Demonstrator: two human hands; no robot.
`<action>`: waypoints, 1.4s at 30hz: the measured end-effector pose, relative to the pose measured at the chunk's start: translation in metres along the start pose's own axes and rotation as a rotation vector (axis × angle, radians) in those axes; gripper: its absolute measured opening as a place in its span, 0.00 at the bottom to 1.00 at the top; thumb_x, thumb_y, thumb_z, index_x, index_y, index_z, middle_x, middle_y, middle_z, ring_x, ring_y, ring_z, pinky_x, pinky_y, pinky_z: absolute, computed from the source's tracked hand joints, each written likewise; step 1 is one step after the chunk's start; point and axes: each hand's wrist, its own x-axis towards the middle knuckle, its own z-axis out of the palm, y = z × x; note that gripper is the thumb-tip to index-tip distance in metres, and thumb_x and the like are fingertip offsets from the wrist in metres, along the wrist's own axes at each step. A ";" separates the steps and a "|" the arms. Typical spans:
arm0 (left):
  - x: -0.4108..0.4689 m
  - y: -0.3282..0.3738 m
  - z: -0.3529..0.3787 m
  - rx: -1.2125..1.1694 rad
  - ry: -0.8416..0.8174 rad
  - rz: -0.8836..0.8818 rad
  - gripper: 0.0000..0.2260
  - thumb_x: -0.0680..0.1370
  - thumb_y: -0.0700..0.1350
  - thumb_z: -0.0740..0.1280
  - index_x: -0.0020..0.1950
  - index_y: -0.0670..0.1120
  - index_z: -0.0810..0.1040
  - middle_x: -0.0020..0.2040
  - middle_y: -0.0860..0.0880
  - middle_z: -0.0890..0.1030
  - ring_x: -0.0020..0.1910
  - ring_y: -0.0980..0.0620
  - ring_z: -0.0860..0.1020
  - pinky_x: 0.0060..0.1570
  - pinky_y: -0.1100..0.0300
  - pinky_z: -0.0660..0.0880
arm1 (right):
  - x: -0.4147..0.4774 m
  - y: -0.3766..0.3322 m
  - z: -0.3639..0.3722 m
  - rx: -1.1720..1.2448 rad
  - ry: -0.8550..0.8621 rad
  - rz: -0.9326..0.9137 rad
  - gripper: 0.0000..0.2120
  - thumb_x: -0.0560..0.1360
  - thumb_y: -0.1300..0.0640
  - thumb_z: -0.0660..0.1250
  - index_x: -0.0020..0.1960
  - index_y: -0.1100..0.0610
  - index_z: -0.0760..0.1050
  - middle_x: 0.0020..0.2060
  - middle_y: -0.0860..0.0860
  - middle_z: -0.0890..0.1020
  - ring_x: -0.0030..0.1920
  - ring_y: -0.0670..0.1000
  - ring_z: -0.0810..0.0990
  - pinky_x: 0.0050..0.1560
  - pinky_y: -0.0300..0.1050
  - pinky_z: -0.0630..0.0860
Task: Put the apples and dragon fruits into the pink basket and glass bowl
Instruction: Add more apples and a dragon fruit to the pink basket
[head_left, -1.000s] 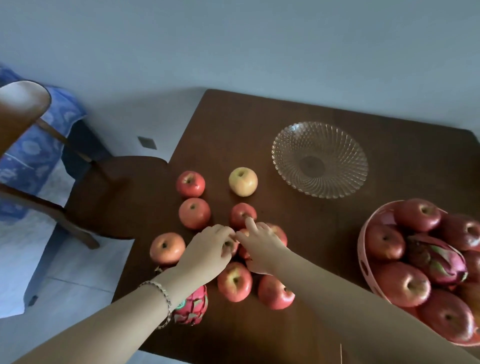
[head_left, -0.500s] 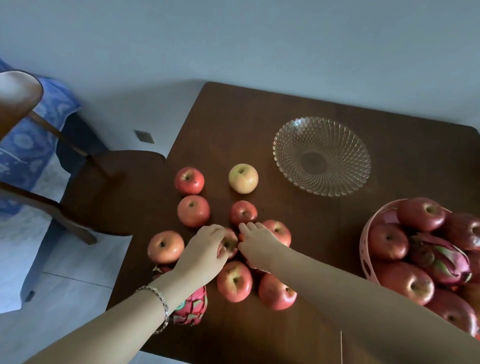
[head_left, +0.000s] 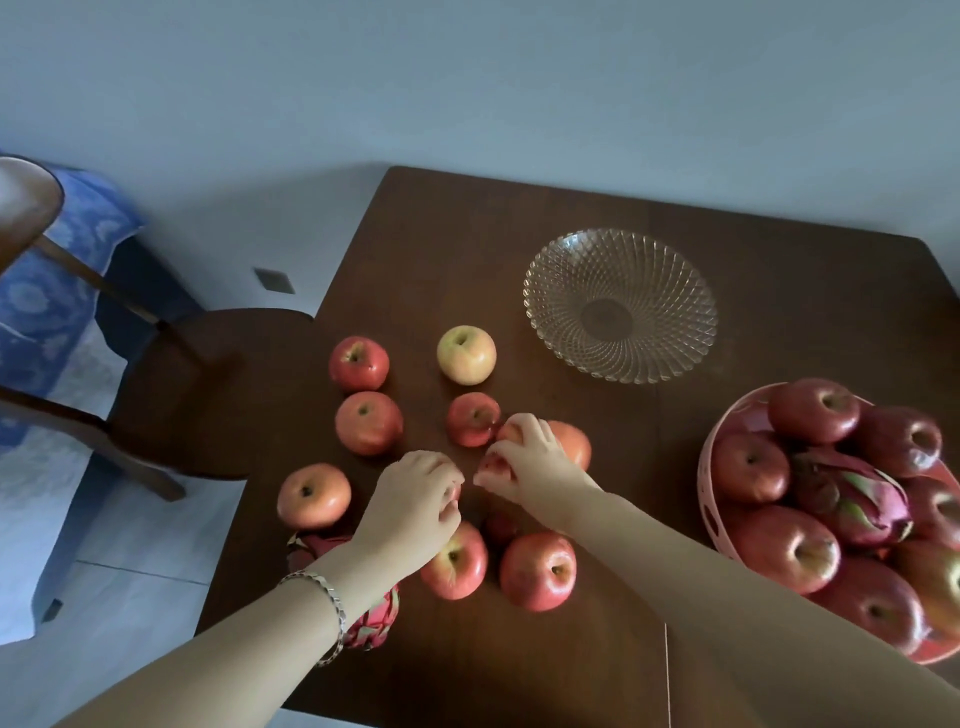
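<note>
Several red apples lie loose on the dark wooden table (head_left: 467, 234), among them a yellow apple (head_left: 466, 355) and two near ones (head_left: 454, 564) (head_left: 538, 570). My left hand (head_left: 413, 501) curls over a mostly hidden apple at the middle of the group. Just to its right, my right hand (head_left: 532, 462) grips a red apple (head_left: 574, 441) with curled fingers. A dragon fruit (head_left: 371, 621) lies partly under my left forearm. The glass bowl (head_left: 675, 291) stands empty at the back. The pink basket (head_left: 710, 512) at the right holds several apples and a dragon fruit (head_left: 852, 499).
A wooden chair (head_left: 208, 395) stands against the table's left edge, with blue patterned cloth (head_left: 47, 291) behind it. The left table edge runs close to the outer apples. A pale wall lies beyond the table.
Both hands have closed onto apples in the middle of the group. My right hand has shifted slightly right and farther back; my left hand has curled tighter.
</note>
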 end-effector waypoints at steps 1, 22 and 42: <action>0.002 0.004 0.004 0.045 -0.033 0.020 0.10 0.70 0.42 0.69 0.51 0.46 0.80 0.54 0.49 0.80 0.59 0.45 0.76 0.61 0.49 0.70 | -0.006 0.002 -0.006 0.239 -0.010 0.061 0.19 0.74 0.44 0.65 0.56 0.57 0.78 0.61 0.52 0.69 0.61 0.48 0.68 0.64 0.40 0.64; 0.042 0.108 -0.022 0.008 -0.167 0.084 0.15 0.76 0.49 0.62 0.60 0.43 0.71 0.56 0.45 0.73 0.54 0.42 0.77 0.51 0.51 0.73 | -0.071 0.045 -0.088 1.843 0.138 0.559 0.09 0.76 0.65 0.58 0.39 0.56 0.72 0.44 0.56 0.81 0.40 0.54 0.83 0.20 0.32 0.65; 0.044 0.319 0.056 -0.201 -0.026 0.316 0.17 0.74 0.51 0.68 0.60 0.49 0.72 0.58 0.54 0.76 0.56 0.54 0.75 0.50 0.59 0.74 | -0.211 0.222 -0.150 0.187 0.457 0.634 0.15 0.70 0.46 0.71 0.55 0.50 0.79 0.47 0.47 0.75 0.50 0.51 0.77 0.41 0.44 0.72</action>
